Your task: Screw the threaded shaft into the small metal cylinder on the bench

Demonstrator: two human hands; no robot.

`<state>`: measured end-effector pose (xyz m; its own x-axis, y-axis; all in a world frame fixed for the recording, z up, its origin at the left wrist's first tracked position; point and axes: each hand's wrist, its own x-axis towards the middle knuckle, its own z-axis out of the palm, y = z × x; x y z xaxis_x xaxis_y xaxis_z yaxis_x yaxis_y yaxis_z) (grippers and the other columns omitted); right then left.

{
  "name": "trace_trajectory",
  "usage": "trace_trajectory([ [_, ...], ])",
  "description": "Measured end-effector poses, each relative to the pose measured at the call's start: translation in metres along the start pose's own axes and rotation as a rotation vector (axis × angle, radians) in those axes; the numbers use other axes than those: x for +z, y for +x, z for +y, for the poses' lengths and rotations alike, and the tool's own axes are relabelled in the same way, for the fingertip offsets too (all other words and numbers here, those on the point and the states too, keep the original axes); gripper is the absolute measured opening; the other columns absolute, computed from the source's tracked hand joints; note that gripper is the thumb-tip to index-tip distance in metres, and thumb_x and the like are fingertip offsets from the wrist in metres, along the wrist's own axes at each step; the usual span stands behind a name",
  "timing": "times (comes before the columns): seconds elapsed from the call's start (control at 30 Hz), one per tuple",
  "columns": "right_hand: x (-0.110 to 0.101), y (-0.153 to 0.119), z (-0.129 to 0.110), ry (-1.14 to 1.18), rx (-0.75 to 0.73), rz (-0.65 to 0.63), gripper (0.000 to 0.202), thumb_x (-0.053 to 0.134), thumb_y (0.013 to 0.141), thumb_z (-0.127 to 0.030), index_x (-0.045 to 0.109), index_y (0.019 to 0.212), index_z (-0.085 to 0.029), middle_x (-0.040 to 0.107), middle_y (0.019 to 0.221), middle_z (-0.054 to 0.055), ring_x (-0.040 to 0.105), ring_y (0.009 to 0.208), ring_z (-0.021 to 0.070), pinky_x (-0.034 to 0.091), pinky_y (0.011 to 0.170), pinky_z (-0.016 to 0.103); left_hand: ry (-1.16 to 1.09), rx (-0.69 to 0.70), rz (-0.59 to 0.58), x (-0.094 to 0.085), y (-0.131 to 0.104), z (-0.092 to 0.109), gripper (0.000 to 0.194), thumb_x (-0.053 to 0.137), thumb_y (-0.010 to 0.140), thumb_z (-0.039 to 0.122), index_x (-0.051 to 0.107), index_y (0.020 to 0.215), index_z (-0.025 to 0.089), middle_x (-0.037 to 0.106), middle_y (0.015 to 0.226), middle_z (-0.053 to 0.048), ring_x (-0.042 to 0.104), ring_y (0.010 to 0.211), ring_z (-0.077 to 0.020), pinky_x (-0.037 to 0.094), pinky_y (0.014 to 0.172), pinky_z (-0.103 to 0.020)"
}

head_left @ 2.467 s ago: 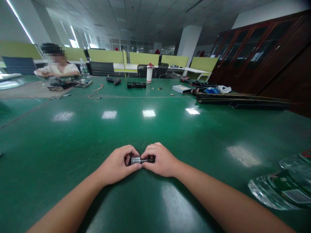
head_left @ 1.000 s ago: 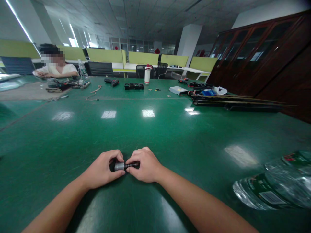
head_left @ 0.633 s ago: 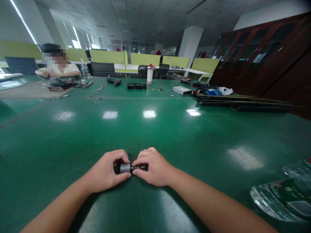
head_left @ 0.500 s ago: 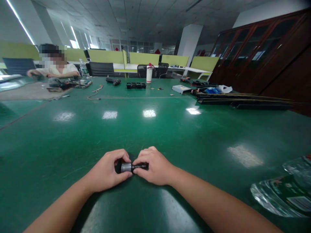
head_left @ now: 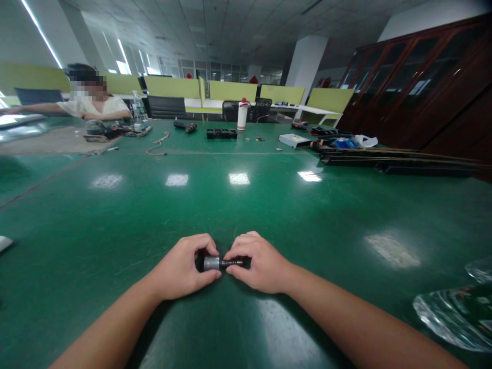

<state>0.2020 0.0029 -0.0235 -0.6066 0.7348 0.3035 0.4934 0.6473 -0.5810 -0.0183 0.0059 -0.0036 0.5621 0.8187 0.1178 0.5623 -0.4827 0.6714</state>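
Note:
On the green table in front of me lies a small part made of a silver-grey cylinder point(head_left: 211, 263) and a thinner dark ribbed shaft point(head_left: 232, 263). My left hand point(head_left: 188, 266) curls round the cylinder from the left, thumb below and fingers above; its far end is hidden in the palm. From the right, my right hand point(head_left: 258, 262) pinches round the shaft with thumb and forefinger, and the shaft's tip points into that palm. A small gap separates the fingertips of the two hands.
A clear plastic bottle point(head_left: 453, 315) lies at the right edge. Farther back are a white bottle point(head_left: 242, 115), a power drill point(head_left: 185, 126), a black holder point(head_left: 222, 134), a beige cord point(head_left: 157, 144) and long black strips point(head_left: 400, 160). A co-worker point(head_left: 100, 106) sits far left.
The view has turned slightly left, so everything sits farther right. The ribbing on the shaft shows more plainly between my fingers. The co-worker's arm now stretches out to the left.

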Motion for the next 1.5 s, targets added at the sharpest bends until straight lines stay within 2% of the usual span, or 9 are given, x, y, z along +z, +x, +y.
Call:
trace_trajectory([
  [0.63, -0.008, -0.007, 0.004, -0.069, -0.018, 0.012, 0.013, 0.069, 0.08, -0.023, 0.073, 0.092, -0.022, 0.071, 0.084, 0.002, 0.063, 0.084, 0.0173, 0.04, 0.084, 0.034, 0.011, -0.036, 0.023, -0.001, -0.002, 0.002, 0.017, 0.071, 0.072, 0.028, 0.061, 0.082, 0.018, 0.062, 0.081, 0.0, 0.053, 0.071, -0.0153, 0.038, 0.063, -0.025],
  [1.5, -0.017, -0.011, 0.008, -0.061, 0.024, 0.002, 0.009, 0.07, 0.076, -0.021, 0.072, 0.084, -0.02, 0.067, 0.073, 0.0, 0.061, 0.072, 0.0151, 0.042, 0.078, 0.031, 0.021, -0.047, 0.021, 0.001, -0.002, 0.0, 0.018, 0.072, 0.072, 0.028, 0.062, 0.083, 0.018, 0.062, 0.081, 0.0, 0.052, 0.069, -0.0147, 0.038, 0.062, -0.025],
])
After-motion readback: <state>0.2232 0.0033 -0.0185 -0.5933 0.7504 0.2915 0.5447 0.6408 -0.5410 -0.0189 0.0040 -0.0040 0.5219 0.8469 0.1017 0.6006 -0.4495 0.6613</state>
